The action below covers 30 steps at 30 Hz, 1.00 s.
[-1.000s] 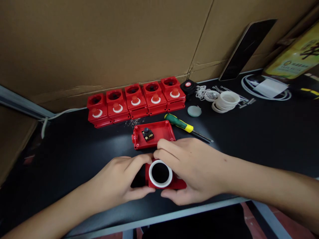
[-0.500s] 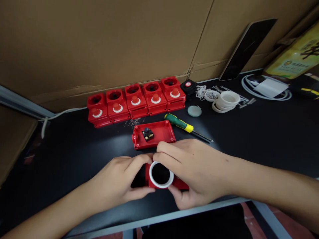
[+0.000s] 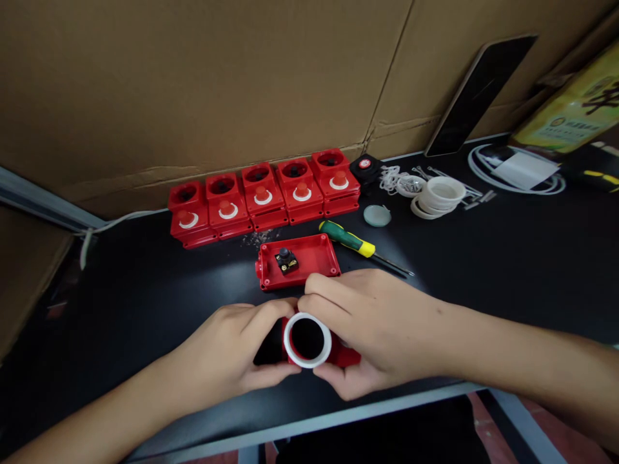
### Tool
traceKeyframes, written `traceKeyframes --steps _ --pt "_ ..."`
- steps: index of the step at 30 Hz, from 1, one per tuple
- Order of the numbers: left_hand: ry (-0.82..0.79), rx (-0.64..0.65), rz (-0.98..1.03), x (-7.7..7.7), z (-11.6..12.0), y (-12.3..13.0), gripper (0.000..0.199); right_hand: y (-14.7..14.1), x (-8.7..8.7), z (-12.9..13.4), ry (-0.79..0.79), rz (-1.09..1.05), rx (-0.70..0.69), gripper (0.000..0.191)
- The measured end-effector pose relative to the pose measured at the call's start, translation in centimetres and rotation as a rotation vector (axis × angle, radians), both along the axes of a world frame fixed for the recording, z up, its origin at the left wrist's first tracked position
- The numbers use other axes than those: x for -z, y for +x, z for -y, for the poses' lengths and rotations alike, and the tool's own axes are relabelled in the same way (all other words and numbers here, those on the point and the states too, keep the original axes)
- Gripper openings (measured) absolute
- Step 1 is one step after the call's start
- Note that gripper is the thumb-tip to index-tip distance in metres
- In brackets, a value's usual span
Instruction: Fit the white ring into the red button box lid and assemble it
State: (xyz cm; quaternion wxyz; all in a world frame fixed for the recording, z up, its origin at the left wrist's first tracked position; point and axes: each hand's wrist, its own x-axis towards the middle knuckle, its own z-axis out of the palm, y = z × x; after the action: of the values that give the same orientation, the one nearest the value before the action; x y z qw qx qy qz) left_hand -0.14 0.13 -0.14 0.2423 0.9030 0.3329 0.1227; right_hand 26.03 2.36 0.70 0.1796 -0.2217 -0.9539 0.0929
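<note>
Near the table's front edge, my left hand [image 3: 242, 348] grips the left side of a red housing [image 3: 349, 356], thumb below and fingers above. My right hand [image 3: 367, 335] pinches a white ring [image 3: 287, 341] that lies over the housing's round opening. Much of the housing is hidden under my right hand. Just beyond my hands lies an open red box half [image 3: 316, 258] with a black switch block [image 3: 286, 260] inside it.
Several assembled red boxes [image 3: 264, 200] stand along the cardboard wall. A green and yellow screwdriver [image 3: 348, 238] lies right of the box half. Stacked white rings [image 3: 438, 195], a clear disc [image 3: 377, 216] and a coiled white cable [image 3: 558, 187] are farther right.
The white ring has shifted slightly left over the red housing, and my right thumb has moved left with it. My left hand has barely moved.
</note>
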Motion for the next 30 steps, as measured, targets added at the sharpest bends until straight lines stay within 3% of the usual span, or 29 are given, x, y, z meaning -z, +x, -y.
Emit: traceKeyframes --steps 7,13,19,25,30 --pt "-0.006 -0.007 -0.004 -0.1 0.0 0.1 0.041 0.1 -0.2 -0.1 -0.026 -0.005 -0.005 0.028" --pt "0.018 0.059 0.024 -0.2 -0.1 0.2 0.038 0.2 -0.6 -0.2 -0.033 -0.039 -0.008 0.038" --pt "0.199 0.082 0.178 -0.2 -0.5 0.1 0.042 0.3 -0.8 -0.4 0.028 -0.17 0.026 0.039" --pt "0.351 -0.088 0.289 0.1 -1.6 -0.7 0.045 0.4 -0.9 -0.6 0.141 -0.362 0.186 0.046" --pt "0.501 -0.257 0.274 0.0 -2.4 -1.2 0.041 0.5 -1.1 -1.0 0.073 -0.38 0.371 0.037"
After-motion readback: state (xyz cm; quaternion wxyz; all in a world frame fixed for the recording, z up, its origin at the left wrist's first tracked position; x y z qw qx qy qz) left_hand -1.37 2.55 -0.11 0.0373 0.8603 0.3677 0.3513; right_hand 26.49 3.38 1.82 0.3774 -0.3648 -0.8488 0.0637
